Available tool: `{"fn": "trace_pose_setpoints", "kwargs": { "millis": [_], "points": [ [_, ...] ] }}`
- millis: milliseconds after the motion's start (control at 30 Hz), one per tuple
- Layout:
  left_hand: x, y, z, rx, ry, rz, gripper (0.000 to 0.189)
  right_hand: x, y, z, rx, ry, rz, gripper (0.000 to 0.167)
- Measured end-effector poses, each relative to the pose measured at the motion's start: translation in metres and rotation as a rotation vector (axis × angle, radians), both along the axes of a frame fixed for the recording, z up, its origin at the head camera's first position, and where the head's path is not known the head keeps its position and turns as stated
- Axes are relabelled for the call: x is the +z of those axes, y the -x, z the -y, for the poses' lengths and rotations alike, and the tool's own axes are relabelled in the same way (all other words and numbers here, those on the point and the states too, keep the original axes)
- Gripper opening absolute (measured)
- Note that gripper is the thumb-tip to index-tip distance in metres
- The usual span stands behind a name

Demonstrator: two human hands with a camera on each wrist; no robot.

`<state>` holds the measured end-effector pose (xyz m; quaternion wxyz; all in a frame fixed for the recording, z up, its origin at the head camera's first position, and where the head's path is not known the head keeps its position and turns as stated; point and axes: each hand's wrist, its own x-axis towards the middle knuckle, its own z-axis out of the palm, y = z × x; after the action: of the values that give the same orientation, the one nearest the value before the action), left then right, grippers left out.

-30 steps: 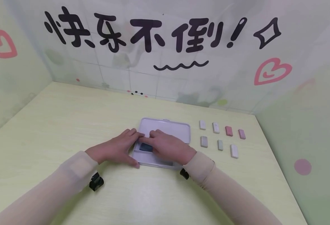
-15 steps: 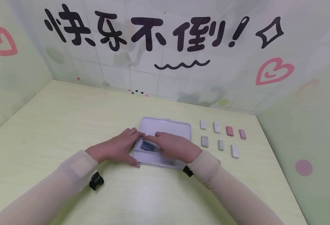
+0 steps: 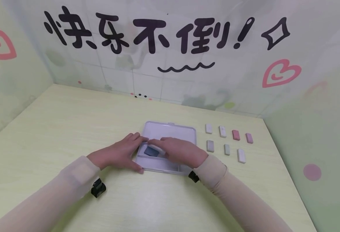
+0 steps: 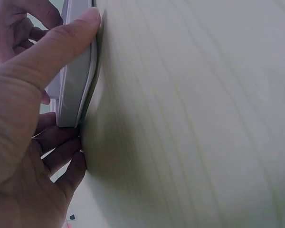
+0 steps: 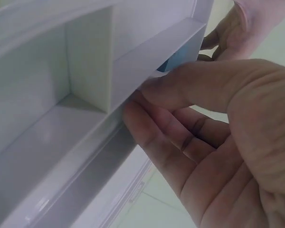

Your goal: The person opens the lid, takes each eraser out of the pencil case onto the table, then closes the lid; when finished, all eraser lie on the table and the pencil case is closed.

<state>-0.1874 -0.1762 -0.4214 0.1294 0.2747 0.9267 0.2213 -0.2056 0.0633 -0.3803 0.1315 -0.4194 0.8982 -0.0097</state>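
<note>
Right hand (image 3: 181,152) pinches a pale piece (image 5: 156,74) beside the blue block (image 3: 151,151) in the case (image 3: 170,131); left hand (image 3: 120,152) grips its end, presumably steadying it.

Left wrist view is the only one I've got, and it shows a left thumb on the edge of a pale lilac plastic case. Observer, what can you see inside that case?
Observer: The head view shows a dark blue rectangular block inside the pale lilac plastic case, towards its left end.

Operator: Okay, and is the case open or closed?

Observer: Open; its shallow lilac lid lies folded back on the far side.

Operator: Anything loose on the table around it?

Observer: Yes, seven small rectangular blocks, pale and pink, sit right of the case in two rows, four behind three.
</note>
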Motion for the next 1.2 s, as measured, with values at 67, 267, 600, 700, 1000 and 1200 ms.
{"fn": "trace_pose_setpoints", "kwargs": {
  "millis": [67,267,600,700,1000,1200],
  "points": [
    [-0.001,0.000,-0.001,0.000,0.005,0.001,0.106,0.000,0.000,0.000,0.004,-0.023,-0.006,0.062],
    [-0.001,0.000,-0.001,0.001,0.010,-0.003,0.107,0.002,-0.002,0.003,-0.011,-0.068,-0.016,0.066],
    [0.000,0.000,-0.001,-0.009,-0.002,-0.013,0.104,-0.001,-0.003,0.000,-0.022,-0.032,-0.018,0.070],
    [-0.001,0.000,-0.001,-0.008,-0.005,-0.013,0.103,-0.002,-0.002,-0.005,-0.009,0.027,0.001,0.070],
    [-0.001,-0.001,-0.001,0.001,0.006,-0.016,0.106,-0.008,0.006,-0.024,-0.037,0.241,0.111,0.059],
    [-0.001,-0.001,-0.001,0.005,0.006,-0.022,0.105,-0.009,0.006,-0.040,-0.142,0.393,0.274,0.068]
  ]
}}
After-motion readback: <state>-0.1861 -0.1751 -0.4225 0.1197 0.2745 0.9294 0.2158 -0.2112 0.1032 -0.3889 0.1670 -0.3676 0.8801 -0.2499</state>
